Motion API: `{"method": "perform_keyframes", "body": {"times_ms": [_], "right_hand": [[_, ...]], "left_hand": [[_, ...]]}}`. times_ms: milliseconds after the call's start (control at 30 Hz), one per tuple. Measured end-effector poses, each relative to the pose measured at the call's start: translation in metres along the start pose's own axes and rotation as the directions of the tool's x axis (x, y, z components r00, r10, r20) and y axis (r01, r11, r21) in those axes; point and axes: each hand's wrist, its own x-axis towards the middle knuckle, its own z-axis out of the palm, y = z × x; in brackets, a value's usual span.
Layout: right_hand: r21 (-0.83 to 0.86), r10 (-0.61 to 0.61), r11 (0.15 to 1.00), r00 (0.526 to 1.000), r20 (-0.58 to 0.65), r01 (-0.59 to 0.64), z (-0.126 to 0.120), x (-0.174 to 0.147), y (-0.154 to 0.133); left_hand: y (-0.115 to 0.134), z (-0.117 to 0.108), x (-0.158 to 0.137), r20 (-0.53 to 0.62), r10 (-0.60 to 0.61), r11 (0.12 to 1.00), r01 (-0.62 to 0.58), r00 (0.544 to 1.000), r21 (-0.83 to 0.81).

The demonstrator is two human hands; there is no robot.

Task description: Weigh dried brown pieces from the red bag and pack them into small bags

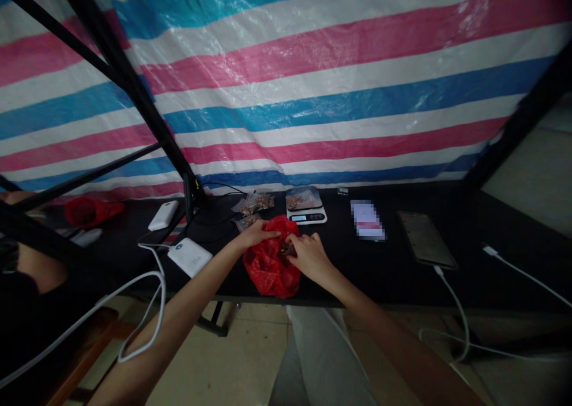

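A red plastic bag [271, 269] lies at the front edge of the black table [384, 269]. My left hand [258, 233] grips the bag's upper left rim. My right hand [309, 256] is at the bag's mouth, fingers closed inside it on something small and dark that I cannot make out. Behind the bag stands a small digital scale [306, 208] with a clear packet of brownish pieces on its pan. Two more small clear packets [252, 203] of the same brownish pieces lie to the scale's left.
A white power bank [190, 256] with a cable lies left of the bag, another white power bank [163, 214] behind it. A tablet [426, 239] on a charging cable lies at the right. A second red bag [87, 210] sits far left. A striped tarp hangs behind.
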Motion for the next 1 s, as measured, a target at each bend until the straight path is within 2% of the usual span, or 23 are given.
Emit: {"method": "perform_keyframes", "body": {"times_ms": [133, 267, 367, 433, 533, 633, 700, 867, 933, 1000], "right_hand": [[0.067, 0.018, 0.998, 1.000, -0.023, -0.016, 0.007, -0.002, 0.005], [0.096, 0.020, 0.995, 0.999, -0.038, -0.017, 0.011, -0.004, 0.009], [0.109, 0.037, 0.994, 0.998, -0.054, -0.031, 0.011, -0.006, 0.009], [0.132, 0.047, 0.991, 0.997, -0.063, -0.038, 0.012, -0.006, 0.009], [0.158, 0.057, 0.986, 0.996, -0.063, -0.047, 0.012, -0.007, 0.008], [0.138, 0.065, 0.989, 0.995, -0.079, -0.053, 0.013, -0.008, 0.009], [0.123, 0.065, 0.991, 0.993, -0.099, -0.053, 0.013, -0.009, 0.010], [0.163, 0.054, 0.986, 0.992, -0.115, -0.035, 0.013, -0.010, 0.012], [0.182, 0.051, 0.983, 0.992, -0.118, -0.029, 0.014, -0.011, 0.012], [0.196, 0.050, 0.980, 0.992, -0.120, -0.026, 0.014, -0.011, 0.012]], "left_hand": [[0.007, 0.004, -0.003, 0.060, -0.016, 0.995, 0.022, 0.998, -0.102], [0.010, 0.006, -0.003, 0.092, -0.006, 0.996, 0.015, 0.996, -0.089], [0.009, 0.007, 0.000, 0.062, 0.000, 1.000, -0.002, 0.998, 0.027], [0.008, 0.007, 0.002, 0.045, 0.028, 0.985, -0.035, 0.999, 0.168], [0.005, 0.007, 0.007, 0.031, 0.079, 0.915, -0.085, 0.996, 0.394], [0.007, 0.010, 0.010, 0.001, 0.094, 0.873, -0.083, 0.996, 0.481], [0.010, 0.014, 0.009, 0.008, 0.084, 0.898, -0.079, 0.996, 0.433], [0.015, 0.015, 0.000, 0.144, 0.048, 0.976, -0.077, 0.988, 0.203], [0.014, 0.013, -0.002, 0.155, 0.033, 0.985, -0.059, 0.987, 0.165], [0.011, 0.010, -0.001, 0.139, 0.020, 0.979, -0.048, 0.990, 0.197]]}}
